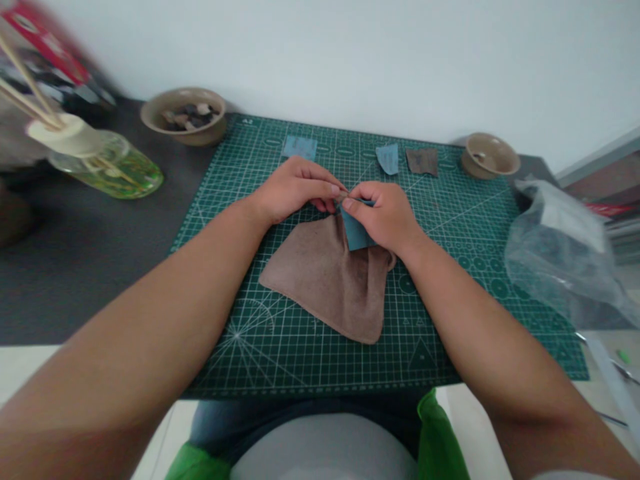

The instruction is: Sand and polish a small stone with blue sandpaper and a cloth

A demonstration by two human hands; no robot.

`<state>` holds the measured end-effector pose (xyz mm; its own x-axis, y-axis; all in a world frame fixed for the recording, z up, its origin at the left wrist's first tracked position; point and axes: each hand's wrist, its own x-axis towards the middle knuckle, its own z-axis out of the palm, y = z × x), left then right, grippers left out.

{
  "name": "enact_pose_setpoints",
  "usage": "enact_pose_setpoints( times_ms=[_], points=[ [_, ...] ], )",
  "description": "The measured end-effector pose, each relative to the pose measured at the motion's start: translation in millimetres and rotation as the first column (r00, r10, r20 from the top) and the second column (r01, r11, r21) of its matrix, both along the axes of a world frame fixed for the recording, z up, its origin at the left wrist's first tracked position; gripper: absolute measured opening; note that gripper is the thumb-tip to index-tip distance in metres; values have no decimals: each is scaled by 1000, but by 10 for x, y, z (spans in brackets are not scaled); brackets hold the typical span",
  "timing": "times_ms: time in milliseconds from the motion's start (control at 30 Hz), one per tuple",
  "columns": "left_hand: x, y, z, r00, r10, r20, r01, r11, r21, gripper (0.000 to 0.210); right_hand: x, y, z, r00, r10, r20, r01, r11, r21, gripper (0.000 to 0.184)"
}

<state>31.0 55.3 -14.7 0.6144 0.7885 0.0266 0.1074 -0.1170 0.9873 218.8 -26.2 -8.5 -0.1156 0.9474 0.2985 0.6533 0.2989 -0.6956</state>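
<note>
A brown, suede-like leather piece (320, 263) with a stitched-looking edge lies folded on the green cutting mat (300, 363). My left hand (300, 190) is closed at its upper edge, thumb and fingers pinching the material. Close beside it, my right hand (385, 210) pinches the same edge, with a small blue sheet (356, 230) resembling sandpaper under its thumb and fingers. The blue sheet hangs over the leather. Both sets of fingertips nearly meet, and they hide what exactly lies between them. A small loop of leather shows below my right wrist.
Small blue pieces (301, 147) and a grey-brown piece (423, 161) lie along the mat's far side. A bowl of dark and tan scraps (185, 137) stands left, another bowl (487, 167) right. A reed diffuser bottle (115, 167) is at left, a clear plastic bag (555, 247) at right.
</note>
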Motion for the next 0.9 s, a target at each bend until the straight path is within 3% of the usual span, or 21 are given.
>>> enact_pose_setpoints(
  times_ms=[533,900],
  points=[
    [-7,-11,12,1000,-18,-7,18,999,28,12,-9,7,-11,999,-47,25,47,999,19,24],
    [-18,10,-5,999,-42,20,42,999,10,15,15,1,18,998,30,47,-30,1000,-1,18]
  ],
)
